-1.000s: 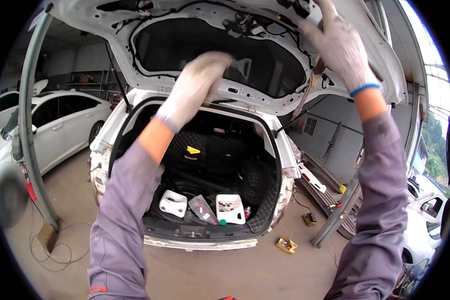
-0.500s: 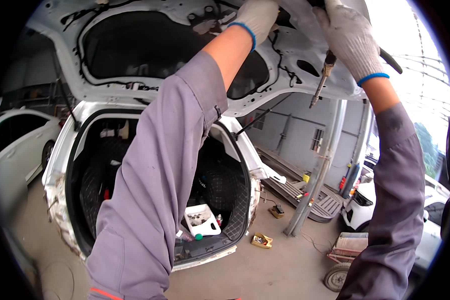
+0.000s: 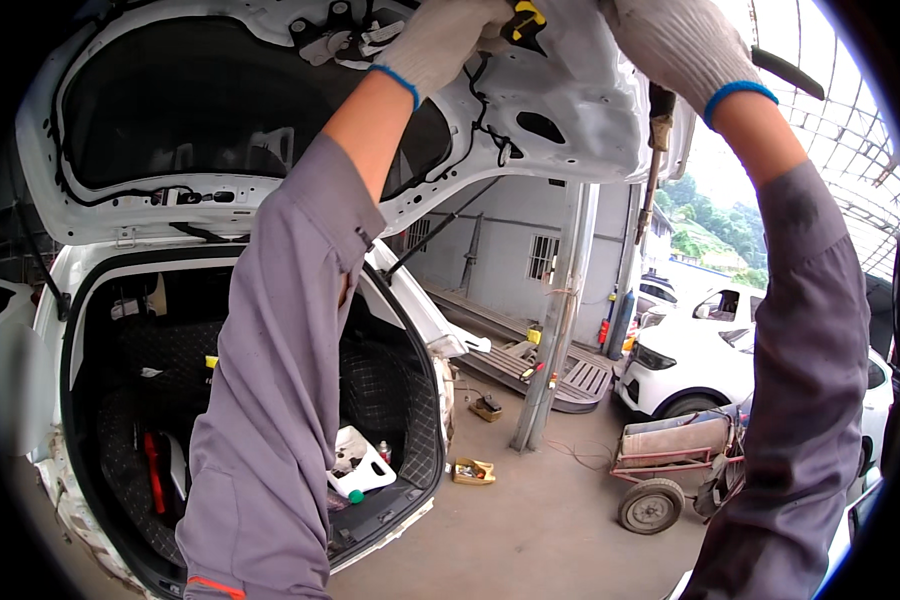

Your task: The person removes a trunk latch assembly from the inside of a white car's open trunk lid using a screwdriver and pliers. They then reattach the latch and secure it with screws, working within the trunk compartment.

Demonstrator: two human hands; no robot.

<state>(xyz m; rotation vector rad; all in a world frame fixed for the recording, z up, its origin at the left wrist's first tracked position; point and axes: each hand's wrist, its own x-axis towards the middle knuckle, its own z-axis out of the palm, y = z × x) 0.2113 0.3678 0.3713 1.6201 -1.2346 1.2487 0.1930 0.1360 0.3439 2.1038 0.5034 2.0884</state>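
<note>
My left hand, in a white knit glove with blue cuff, reaches to the raised white tailgate's inner panel, fingers curled beside a black-and-yellow piece; what they grip is hidden. My right hand, gloved alike, is raised at the tailgate's right side, its fingertips cut off at the top edge. A long metal tool with a darker upper part hangs below that hand; whether I hold it is unclear. Wiring runs along the panel beside the dark window.
Below is the open boot with white trays and tools. Beyond stand a grey post, a metal ramp, a yellow box, a wheeled cart and a white car. Another car is at left.
My view has swung up and rightward, showing more cars and the cart. Both hands have risen onto the tailgate's upper right part, the left travelling furthest from over the boot opening.
</note>
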